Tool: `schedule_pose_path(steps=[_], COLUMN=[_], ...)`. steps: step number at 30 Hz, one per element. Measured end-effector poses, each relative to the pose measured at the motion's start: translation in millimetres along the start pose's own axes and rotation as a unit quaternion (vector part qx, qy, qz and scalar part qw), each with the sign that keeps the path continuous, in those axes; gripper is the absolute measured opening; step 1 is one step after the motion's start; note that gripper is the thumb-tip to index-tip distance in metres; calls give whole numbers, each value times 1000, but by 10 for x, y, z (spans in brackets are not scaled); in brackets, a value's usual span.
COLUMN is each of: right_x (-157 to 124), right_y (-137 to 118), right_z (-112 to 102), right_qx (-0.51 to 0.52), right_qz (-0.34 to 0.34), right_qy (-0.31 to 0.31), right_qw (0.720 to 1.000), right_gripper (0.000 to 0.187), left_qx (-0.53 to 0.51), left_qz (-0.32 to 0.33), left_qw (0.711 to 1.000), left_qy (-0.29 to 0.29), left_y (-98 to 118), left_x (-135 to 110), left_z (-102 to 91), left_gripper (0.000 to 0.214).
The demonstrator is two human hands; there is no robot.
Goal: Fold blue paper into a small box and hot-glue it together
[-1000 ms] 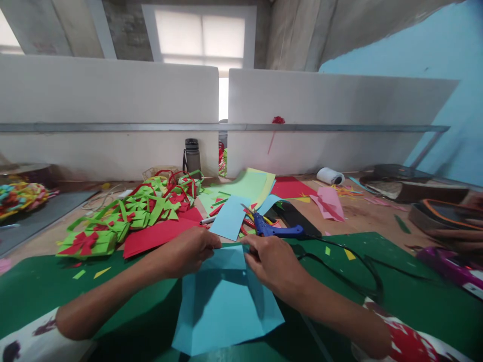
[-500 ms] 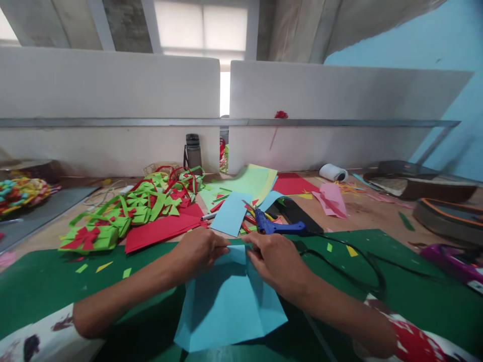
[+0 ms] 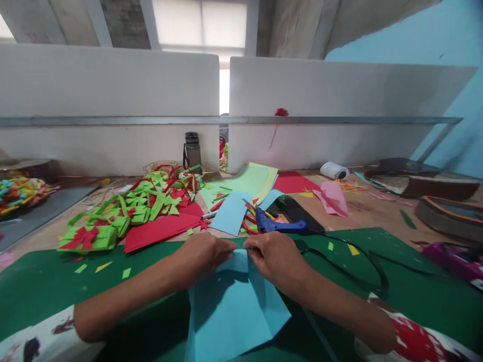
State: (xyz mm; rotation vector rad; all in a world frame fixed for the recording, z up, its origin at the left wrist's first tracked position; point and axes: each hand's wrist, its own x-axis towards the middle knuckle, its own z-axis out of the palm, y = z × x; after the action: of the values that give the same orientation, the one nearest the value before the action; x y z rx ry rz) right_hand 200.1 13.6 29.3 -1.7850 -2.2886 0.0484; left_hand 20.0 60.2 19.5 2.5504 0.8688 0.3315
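Observation:
A creased sheet of light blue paper (image 3: 230,311) hangs between my hands over the green cutting mat (image 3: 151,314). Its far edge is pinched on the left by my left hand (image 3: 206,256), and the fold there partly hides behind the fingertips. On the right my right hand (image 3: 273,254) grips the same edge, thumb and fingers pressed together. The near end of the sheet flares toward me, its sides bent along fold lines. Just beyond my right hand lies a blue hot glue gun (image 3: 283,226), and a loose light blue paper strip (image 3: 231,213) rests past my fingertips.
Small green paper bags with red bows (image 3: 88,239) pile up at left, beside red paper strips (image 3: 164,232). A dark bottle (image 3: 192,151) stands behind them. The glue gun's black cord (image 3: 383,281) loops over the mat at right, near a purple object (image 3: 453,261).
The blue sheet has tipped, its near end dropping lower and shifting slightly right. Both hands still pinch its far edge, the left one having moved a little to the right.

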Motion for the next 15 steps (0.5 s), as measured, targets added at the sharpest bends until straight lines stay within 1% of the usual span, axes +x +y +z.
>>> schedule_pose_path(steps=[3,5,8,12,15], right_x=[-5,-9,-14,-18,-21], right_y=[-5,-7,-4,4,1], right_z=[-6,-6,-1,12,15], right_qx=[3,6,10,8,6], right_qz=[1,0,-2,-9,-6], right_qy=[3,3,3,6,3], right_qw=[1000,1000,1000,1000,1000], right_gripper=[21,20,20,21,21], left_qx=[67,83,70,36,37], left_qz=[-17,-33,-52,-51,-52], left_qw=[998,996,996,998,998], left_qy=[2,8,5,0,5], left_y=[27,42,52,51,57], left_x=[8,16,24,28,35], left_z=[19,26,25,13,6], left_gripper=[38,44,43,37,35])
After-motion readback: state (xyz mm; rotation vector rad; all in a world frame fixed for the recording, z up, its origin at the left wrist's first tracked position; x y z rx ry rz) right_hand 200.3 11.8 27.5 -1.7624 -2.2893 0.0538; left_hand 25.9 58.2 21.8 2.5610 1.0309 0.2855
